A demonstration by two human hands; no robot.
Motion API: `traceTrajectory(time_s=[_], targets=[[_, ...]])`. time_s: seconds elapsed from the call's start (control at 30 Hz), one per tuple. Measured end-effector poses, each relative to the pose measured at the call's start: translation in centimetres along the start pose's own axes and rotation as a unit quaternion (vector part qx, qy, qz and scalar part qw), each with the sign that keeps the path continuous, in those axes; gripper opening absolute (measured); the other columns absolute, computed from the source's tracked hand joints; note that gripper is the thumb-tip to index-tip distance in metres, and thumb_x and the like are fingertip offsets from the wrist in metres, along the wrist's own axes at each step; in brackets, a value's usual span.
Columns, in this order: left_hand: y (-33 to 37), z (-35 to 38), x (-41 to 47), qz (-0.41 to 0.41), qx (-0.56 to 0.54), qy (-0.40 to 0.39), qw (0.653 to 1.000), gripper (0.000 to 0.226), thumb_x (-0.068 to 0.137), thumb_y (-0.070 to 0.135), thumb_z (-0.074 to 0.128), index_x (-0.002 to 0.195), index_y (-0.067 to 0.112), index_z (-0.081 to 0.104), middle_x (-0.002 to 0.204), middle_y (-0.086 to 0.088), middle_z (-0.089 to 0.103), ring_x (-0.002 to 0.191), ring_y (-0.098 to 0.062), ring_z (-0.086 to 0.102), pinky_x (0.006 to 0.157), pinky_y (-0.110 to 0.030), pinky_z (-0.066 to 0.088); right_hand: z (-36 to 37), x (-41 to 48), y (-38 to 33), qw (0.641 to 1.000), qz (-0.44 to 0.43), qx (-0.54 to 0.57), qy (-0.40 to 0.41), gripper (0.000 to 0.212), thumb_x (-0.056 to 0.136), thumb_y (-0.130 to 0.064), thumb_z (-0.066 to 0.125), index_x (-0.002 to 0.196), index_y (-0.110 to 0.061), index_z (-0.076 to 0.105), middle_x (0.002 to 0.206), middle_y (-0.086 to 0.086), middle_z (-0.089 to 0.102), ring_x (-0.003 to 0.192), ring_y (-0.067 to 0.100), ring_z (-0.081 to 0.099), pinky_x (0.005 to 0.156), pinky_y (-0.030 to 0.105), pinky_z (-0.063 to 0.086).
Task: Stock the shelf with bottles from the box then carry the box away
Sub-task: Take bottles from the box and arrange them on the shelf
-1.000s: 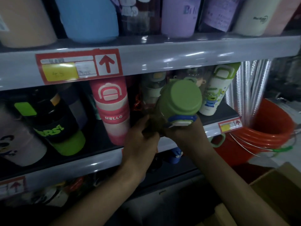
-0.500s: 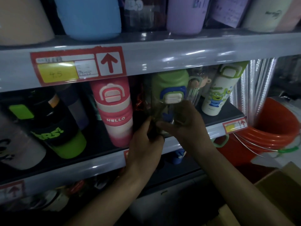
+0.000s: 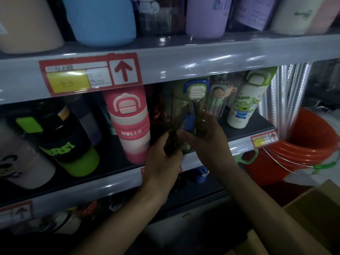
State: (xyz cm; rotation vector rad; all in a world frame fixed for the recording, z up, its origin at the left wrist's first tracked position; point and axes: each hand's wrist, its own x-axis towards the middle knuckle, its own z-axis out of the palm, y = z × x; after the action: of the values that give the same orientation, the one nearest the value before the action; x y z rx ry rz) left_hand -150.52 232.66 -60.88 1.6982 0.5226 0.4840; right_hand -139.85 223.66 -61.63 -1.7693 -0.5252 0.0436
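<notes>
Head camera, looking down along both forearms: the left hand (image 3: 162, 159) and right hand (image 3: 206, 142) close together around the lower body of a green-lidded bottle (image 3: 191, 111), which stands upright at the front of the middle shelf (image 3: 110, 186), its blue-trimmed cap tucked just under the shelf above. The left hand's fingers curl against the bottle's left side while the right wraps it from the front and right; the clear dark body is hard to make out in the dim light, so whether its base rests fully on the shelf cannot be told. A pink bottle marked HELLO (image 3: 131, 126) stands just beside it on the left; a cartoon-capped clear bottle (image 3: 218, 100) and a white alien-print bottle (image 3: 244, 103) stand to the right. The step in hand appears to be setting this bottle in its slot; next would come letting go and reaching to the cardboard box (image 3: 312, 218) at lower right, beside an orange bucket (image 3: 303, 144).
</notes>
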Motion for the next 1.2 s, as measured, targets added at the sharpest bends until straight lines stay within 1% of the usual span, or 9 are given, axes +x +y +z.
traceTrajectory(time_s=[0.13,0.27,0.43,0.63,0.7,0.9,1.0,1.1,1.2], targets=[[0.1,0.0,-0.2,-0.003,-0.007,0.012,1.000,0.046,0.093,0.005,0.052,0.125,0.035,0.066,0.110,0.023,0.071,0.103,0.006,0.064,0.090,-0.022,0.052,0.1,-0.2,-0.1,1.000,0.019,0.006,-0.012,0.053,0.081,-0.026,0.086,0.125,-0.013,0.060,0.112,-0.004,0.073,0.099,0.006,0.070,0.076,0.012,0.052],[0.1,0.2,-0.6,-0.003,-0.013,0.018,1.000,0.051,0.091,0.003,0.053,0.131,0.034,0.063,0.112,0.023,0.069,0.104,0.010,0.063,0.089,-0.018,0.050,0.2,-0.5,-0.3,0.999,0.035,0.023,-0.014,0.057,0.079,-0.033,0.086,0.127,-0.015,0.061,0.110,-0.004,0.075,0.100,0.010,0.072,0.086,0.034,0.059],[-0.1,0.4,-0.4,-0.013,-0.009,0.017,1.000,0.054,0.093,0.002,0.053,0.138,0.031,0.059,0.123,0.019,0.066,0.111,0.006,0.061,0.093,-0.015,0.049,0.1,-0.6,-0.1,0.999,0.040,0.030,-0.013,0.058,0.079,-0.027,0.087,0.129,-0.015,0.059,0.111,-0.004,0.074,0.100,0.009,0.072,0.088,0.035,0.060],[0.5,0.0,-0.4,-0.022,-0.020,0.011,0.999,0.042,0.093,-0.001,0.055,0.119,0.029,0.068,0.106,0.015,0.074,0.098,0.000,0.068,0.088,-0.022,0.054,0.1,-0.5,-0.1,0.999,0.040,0.007,-0.024,0.073,0.066,-0.047,0.085,0.128,-0.017,0.063,0.114,-0.005,0.075,0.104,0.011,0.072,0.091,0.045,0.060],[0.9,-0.2,-0.6,-0.031,-0.045,0.013,0.998,0.040,0.094,-0.003,0.055,0.106,0.033,0.067,0.096,0.014,0.074,0.086,0.006,0.068,0.080,-0.013,0.053,-0.3,-0.5,0.0,0.999,0.038,-0.006,-0.022,0.069,0.067,-0.042,0.087,0.126,-0.015,0.065,0.113,-0.003,0.076,0.103,0.012,0.072,0.090,0.046,0.059],[0.8,-1.0,-2.0,-0.015,-0.017,0.035,0.999,0.034,0.095,-0.002,0.059,0.118,0.024,0.060,0.106,0.015,0.061,0.083,0.014,0.062,0.068,-0.002,0.046,-2.7,-1.7,-1.1,0.996,0.050,-0.072,0.014,0.054,0.073,-0.025,0.090,0.121,-0.013,0.068,0.110,-0.002,0.076,0.101,0.013,0.070,0.077,0.025,0.052],[0.6,-1.0,-3.2,0.015,0.024,0.034,0.999,0.036,0.095,-0.001,0.061,0.118,0.027,0.060,0.110,0.020,0.061,0.084,0.023,0.059,0.071,0.000,0.044,-4.4,-2.6,-1.8,0.996,0.061,-0.063,0.032,0.035,0.075,-0.020,0.087,0.105,-0.016,0.068,0.094,-0.009,0.073,0.083,0.005,0.065,0.061,0.010,0.042],[0.5,-0.7,-4.4,0.046,0.062,0.034,0.996,0.037,0.095,0.004,0.062,0.118,0.033,0.060,0.111,0.025,0.063,0.093,0.018,0.060,0.074,-0.002,0.044,-5.9,-3.2,-2.3,0.995,0.071,-0.045,0.049,0.031,0.076,-0.018,0.085,0.095,-0.024,0.061,0.092,-0.007,0.072,0.083,0.008,0.065,0.071,0.024,0.049],[0.4,0.2,-5.3,0.068,0.077,0.040,0.994,0.036,0.094,0.006,0.063,0.119,0.032,0.061,0.112,0.022,0.065,0.096,0.013,0.061,0.080,-0.009,0.046,-7.1,-3.5,-3.0,0.994,0.073,-0.050,0.070,0.033,0.073,-0.023,0.084,0.102,-0.014,0.069,0.094,-0.003,0.075,0.092,0.016,0.070,0.075,0.029,0.052]])
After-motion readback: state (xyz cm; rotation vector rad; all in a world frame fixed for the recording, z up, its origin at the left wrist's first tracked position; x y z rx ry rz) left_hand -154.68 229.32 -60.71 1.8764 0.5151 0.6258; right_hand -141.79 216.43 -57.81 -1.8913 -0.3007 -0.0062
